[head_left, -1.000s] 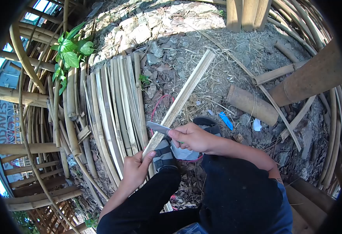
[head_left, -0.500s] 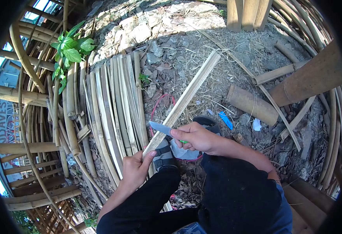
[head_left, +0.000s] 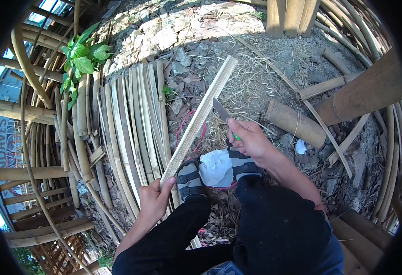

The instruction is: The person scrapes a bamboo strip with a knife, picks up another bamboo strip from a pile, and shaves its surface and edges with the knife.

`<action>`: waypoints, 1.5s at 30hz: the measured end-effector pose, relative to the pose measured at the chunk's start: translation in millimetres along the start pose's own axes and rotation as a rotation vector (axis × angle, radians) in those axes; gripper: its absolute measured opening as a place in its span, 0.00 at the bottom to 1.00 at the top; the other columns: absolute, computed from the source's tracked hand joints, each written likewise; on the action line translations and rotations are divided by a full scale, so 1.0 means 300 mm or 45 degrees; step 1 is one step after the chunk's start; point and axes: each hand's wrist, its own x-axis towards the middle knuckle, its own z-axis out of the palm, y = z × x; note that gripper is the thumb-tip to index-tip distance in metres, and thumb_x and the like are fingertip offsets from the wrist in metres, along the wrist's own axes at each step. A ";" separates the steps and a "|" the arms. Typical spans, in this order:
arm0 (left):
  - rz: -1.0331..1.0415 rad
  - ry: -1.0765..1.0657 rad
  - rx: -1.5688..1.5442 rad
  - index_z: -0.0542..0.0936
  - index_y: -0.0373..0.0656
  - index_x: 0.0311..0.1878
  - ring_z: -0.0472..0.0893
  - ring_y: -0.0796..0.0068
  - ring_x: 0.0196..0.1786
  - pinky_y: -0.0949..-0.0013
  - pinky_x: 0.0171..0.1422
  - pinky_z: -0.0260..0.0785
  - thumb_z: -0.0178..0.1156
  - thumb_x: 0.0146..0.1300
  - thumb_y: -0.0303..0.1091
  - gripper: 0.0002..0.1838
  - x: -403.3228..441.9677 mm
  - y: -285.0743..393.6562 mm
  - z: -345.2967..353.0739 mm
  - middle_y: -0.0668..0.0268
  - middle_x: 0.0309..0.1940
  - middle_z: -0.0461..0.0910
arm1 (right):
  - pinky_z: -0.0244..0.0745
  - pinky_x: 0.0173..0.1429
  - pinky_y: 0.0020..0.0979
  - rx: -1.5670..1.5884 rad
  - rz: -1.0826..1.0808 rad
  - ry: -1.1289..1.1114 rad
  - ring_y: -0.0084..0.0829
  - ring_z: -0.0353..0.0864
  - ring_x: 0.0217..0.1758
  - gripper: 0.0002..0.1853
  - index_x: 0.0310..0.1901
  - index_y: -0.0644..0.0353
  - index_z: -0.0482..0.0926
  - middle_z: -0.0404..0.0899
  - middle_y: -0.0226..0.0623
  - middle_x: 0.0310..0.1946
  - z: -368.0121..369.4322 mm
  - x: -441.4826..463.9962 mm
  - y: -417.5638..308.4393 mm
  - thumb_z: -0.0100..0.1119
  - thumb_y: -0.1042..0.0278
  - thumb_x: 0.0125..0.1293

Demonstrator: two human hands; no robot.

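Observation:
My left hand (head_left: pixel 154 201) is closed round the lower end of a long, flat bamboo strip (head_left: pixel 201 114), which slants up and to the right. In my right hand (head_left: pixel 251 141) is a knife (head_left: pixel 220 110) with a green handle, mostly hidden by my fingers. Its blade points up and left, its tip close to the strip's right edge; whether it touches I cannot tell. Below the strip, a crumpled white paper or plastic piece (head_left: pixel 216 168) lies between my sandalled feet. A row of split bamboo strips (head_left: pixel 134 123) lies on the ground to the left.
A cut bamboo tube (head_left: pixel 296 123) lies to the right near a thick bamboo post (head_left: pixel 361 98). Thin shavings (head_left: pixel 256 73) litter the ground ahead. A leafy green plant (head_left: pixel 84 55) grows by the bamboo fence (head_left: pixel 31 119) on the left. Pink string (head_left: pixel 200 137) lies beneath the held strip.
My right hand has moved up and right along the strip, taking the knife away from its lower part. The strip's far end has swung left. A blue scrap on the ground is now out of sight.

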 end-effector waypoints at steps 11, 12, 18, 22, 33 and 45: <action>-0.197 -0.149 -0.157 0.80 0.32 0.28 0.67 0.85 0.18 0.70 0.23 0.61 0.59 0.70 0.48 0.25 0.026 0.055 0.006 0.70 0.13 0.71 | 0.66 0.32 0.24 -0.329 0.118 -0.654 0.19 0.67 0.25 0.28 0.25 0.59 0.74 0.70 0.26 0.20 0.140 0.014 0.125 0.44 0.43 0.76; -0.203 -0.143 -0.203 0.80 0.32 0.28 0.68 0.85 0.18 0.71 0.23 0.61 0.59 0.70 0.48 0.25 0.025 0.046 0.010 0.70 0.13 0.72 | 0.67 0.33 0.25 -0.318 0.141 -0.650 0.20 0.68 0.26 0.29 0.25 0.59 0.75 0.71 0.27 0.21 0.139 0.016 0.125 0.45 0.44 0.76; -0.034 -0.072 -0.025 0.79 0.30 0.26 0.67 0.83 0.15 0.68 0.20 0.61 0.61 0.69 0.46 0.25 0.022 0.045 0.006 0.65 0.09 0.70 | 0.70 0.36 0.26 -0.285 0.246 -0.583 0.20 0.70 0.27 0.28 0.25 0.61 0.76 0.73 0.29 0.23 0.134 -0.010 0.101 0.46 0.44 0.75; -0.028 -0.049 -0.001 0.79 0.30 0.25 0.67 0.81 0.14 0.66 0.19 0.61 0.61 0.69 0.46 0.26 0.022 0.050 0.005 0.63 0.08 0.68 | 0.69 0.35 0.25 -0.292 0.137 -0.522 0.19 0.67 0.26 0.28 0.24 0.61 0.75 0.72 0.28 0.21 0.133 -0.007 0.119 0.48 0.45 0.75; -0.002 -0.049 0.018 0.79 0.30 0.24 0.68 0.81 0.13 0.66 0.19 0.61 0.60 0.69 0.47 0.27 0.021 0.056 0.001 0.63 0.08 0.68 | 0.57 0.26 0.25 -0.415 0.041 -0.409 0.16 0.61 0.20 0.27 0.22 0.60 0.75 0.65 0.24 0.16 0.132 -0.013 0.119 0.49 0.48 0.75; -0.123 -0.102 -0.009 0.81 0.31 0.27 0.68 0.82 0.14 0.68 0.19 0.60 0.60 0.70 0.49 0.26 0.014 0.029 0.002 0.65 0.08 0.69 | 0.58 0.28 0.23 -0.304 0.044 -0.473 0.16 0.62 0.22 0.27 0.23 0.60 0.74 0.65 0.24 0.17 0.090 -0.004 0.090 0.47 0.47 0.76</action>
